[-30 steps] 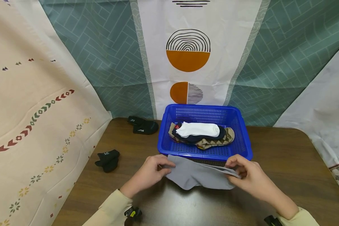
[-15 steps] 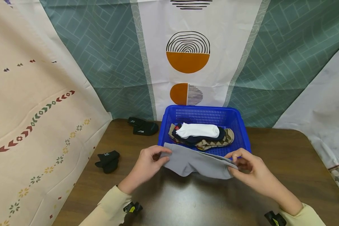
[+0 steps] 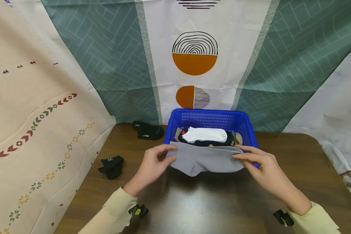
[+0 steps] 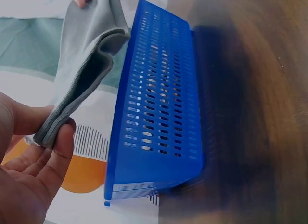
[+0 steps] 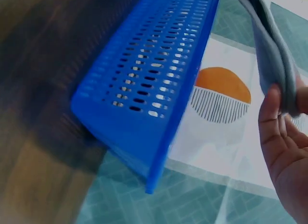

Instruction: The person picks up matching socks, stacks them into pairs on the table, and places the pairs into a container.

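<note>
Stretched between both hands in the head view is a pair of grey socks (image 3: pixel 204 160), held up in front of the near rim of a blue plastic basket (image 3: pixel 247 125). My left hand (image 3: pixel 153 162) pinches the left end between thumb and fingers; the left wrist view shows several layers of the grey socks (image 4: pixel 82 70) gripped there. At the right end, my right hand (image 3: pixel 263 165) pinches the fabric, its thumb mostly behind it. Inside the basket lie white socks (image 3: pixel 206 135) on top of dark navy socks (image 3: pixel 230 138), with brown patterned socks (image 3: pixel 238 139) underneath, partly hidden by the grey pair.
To the left of the basket, black socks (image 3: pixel 150 131) lie near the back edge of the brown wooden table (image 3: pixel 146 149). Another black pair (image 3: pixel 111 166) sits closer, near the left edge. A patterned cloth (image 3: pixel 120 58) hangs behind the table.
The grey socks have risen and moved forward over the basket's near rim, now covering part of the socks inside. My right fingers have straightened somewhat along the fabric. The black socks stay put.
</note>
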Available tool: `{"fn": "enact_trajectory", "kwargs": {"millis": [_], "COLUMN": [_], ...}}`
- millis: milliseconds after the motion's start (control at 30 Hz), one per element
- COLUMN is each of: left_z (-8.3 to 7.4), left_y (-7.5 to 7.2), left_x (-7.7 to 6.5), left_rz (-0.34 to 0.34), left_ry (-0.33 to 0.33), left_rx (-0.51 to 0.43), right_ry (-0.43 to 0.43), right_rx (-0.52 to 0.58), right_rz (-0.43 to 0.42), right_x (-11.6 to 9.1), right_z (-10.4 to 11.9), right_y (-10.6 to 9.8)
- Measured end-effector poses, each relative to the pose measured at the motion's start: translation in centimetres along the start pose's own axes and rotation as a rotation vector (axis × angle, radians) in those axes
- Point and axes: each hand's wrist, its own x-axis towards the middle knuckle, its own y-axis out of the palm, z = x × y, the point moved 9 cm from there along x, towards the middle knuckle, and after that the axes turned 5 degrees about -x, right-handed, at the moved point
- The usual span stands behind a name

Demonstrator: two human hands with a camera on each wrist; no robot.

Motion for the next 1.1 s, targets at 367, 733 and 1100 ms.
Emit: {"fn": "enact_trajectory", "kwargs": {"millis": [367, 733, 1100], "left_z": [-5.2, -1.9, 3.0], "left_y": [-1.3, -0.9, 2.0], "left_x": [3.6, 10.2, 15.0], "left_rz": [-0.049, -0.033, 0.047], "left_ry": [0.113, 0.096, -0.032], "left_rx": [0.017, 0.064, 0.245], "right_ry": [0.122, 0.311, 0.41], "right_rx": [-0.136, -0.222, -0.251], "right_rz": [-0.144, 0.026, 0.314], "right_x": [3.8, 8.3, 11.2], "right_z": [-1.4, -4.8, -10.6], "right_y": [-2.3, -1.2, 4.2]}}
